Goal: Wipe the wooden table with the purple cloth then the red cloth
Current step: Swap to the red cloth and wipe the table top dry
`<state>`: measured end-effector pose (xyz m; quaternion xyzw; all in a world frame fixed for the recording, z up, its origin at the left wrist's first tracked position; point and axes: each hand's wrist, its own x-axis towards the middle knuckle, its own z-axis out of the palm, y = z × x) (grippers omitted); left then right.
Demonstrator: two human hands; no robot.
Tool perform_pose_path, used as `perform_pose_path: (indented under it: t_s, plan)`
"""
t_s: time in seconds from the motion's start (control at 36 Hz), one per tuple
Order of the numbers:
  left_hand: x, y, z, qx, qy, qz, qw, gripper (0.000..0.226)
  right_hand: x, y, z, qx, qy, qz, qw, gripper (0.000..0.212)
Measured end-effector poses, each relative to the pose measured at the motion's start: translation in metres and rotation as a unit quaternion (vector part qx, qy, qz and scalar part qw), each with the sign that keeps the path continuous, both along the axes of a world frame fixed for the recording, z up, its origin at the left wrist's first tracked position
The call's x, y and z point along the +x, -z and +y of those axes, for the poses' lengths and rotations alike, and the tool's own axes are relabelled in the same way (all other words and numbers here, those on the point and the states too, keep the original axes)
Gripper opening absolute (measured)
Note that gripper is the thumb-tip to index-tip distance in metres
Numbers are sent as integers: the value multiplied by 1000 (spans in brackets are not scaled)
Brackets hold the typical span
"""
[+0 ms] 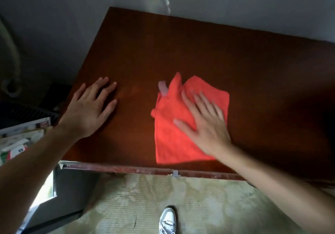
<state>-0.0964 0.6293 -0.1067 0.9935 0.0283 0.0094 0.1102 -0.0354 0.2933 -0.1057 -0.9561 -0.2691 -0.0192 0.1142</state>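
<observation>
A red cloth [174,139] with a small pale tag lies spread on the dark wooden table [253,67], near its front edge. My right hand [203,121] presses flat on the cloth with straight, spread fingers, and looks blurred. My left hand [90,108] rests flat on the bare wood to the left of the cloth, fingers straight. No purple cloth is in view.
The table stands against a grey wall. A stack of boxes and papers [20,139] sits to the left of the table, below its level. Patterned floor and my shoe [167,221] show in front of the table's worn front edge [126,168].
</observation>
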Motion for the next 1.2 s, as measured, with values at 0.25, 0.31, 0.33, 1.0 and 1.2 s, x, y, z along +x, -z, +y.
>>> perform_pose_path:
  t_s: [0.25,0.31,0.33,1.0,1.2]
  plan:
    - [-17,-14,-62,15,-32,-20,999,62,-31,-8,-73,-46,-203,33,977,83]
    - [-13,-14,-80,-3,-31,-37,999,57,-17,-10,-74,-40,-221,40,974,79]
    - [-10,-13,-89,-18,-34,-44,998,55,-9,-10,-75,-37,-230,44,972,78]
    - [12,-5,-149,-31,126,18,991,52,374,-30,-20,-87,-172,-8,981,86]
    - [15,-3,-148,-25,116,10,993,52,392,-24,-14,-58,-121,-11,991,93]
